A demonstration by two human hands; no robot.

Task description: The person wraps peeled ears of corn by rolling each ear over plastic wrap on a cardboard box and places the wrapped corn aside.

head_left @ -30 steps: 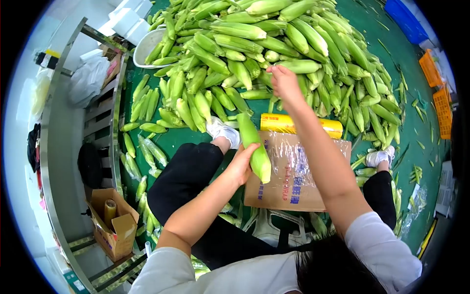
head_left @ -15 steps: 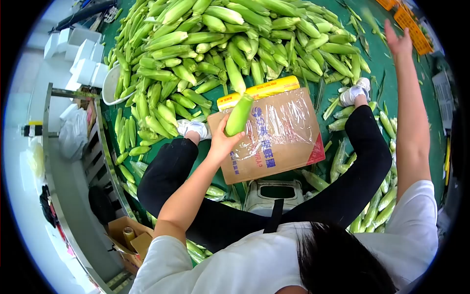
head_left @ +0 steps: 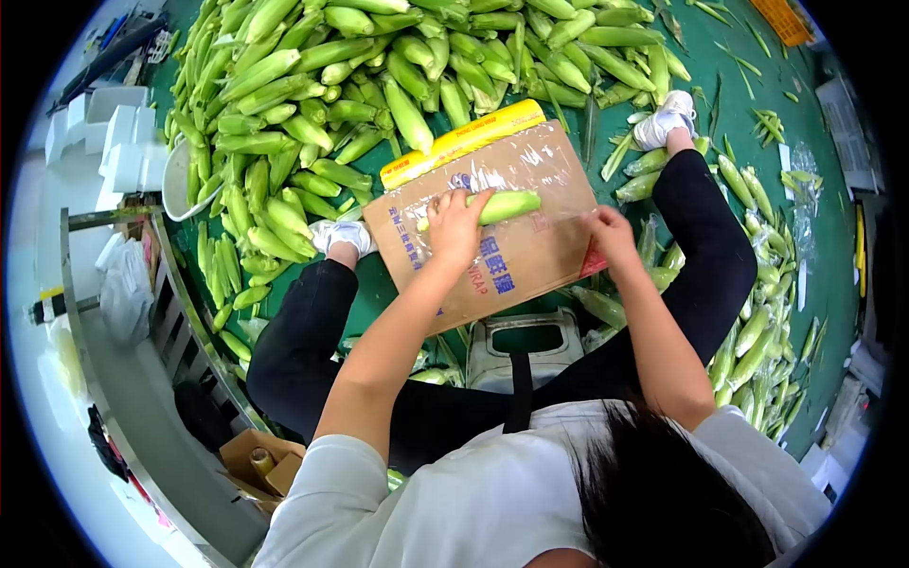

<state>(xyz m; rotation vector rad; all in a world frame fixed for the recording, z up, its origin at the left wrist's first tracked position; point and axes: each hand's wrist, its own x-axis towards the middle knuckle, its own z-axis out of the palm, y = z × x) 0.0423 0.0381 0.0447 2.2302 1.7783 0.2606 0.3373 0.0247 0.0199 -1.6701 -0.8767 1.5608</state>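
An ear of corn in its green husk lies crosswise on the cardboard, over clear plastic film. My left hand is closed around the ear's left part, covering some of it. At the cardboard's right edge, my right hand has its fingers pinched together on the edge of the film. Along the far edge of the cardboard sits a long yellow box or roll with red print.
A large heap of corn ears covers the floor ahead. Film-wrapped ears lie at the right. A white basin stands by the heap's left side, and an orange crate at the far right. Between my legs is a stool.
My left hand has laid the ear, held upright before, down on the film. My right arm has come from the far right, open-handed, in to the cardboard's edge. The view has shifted slightly.
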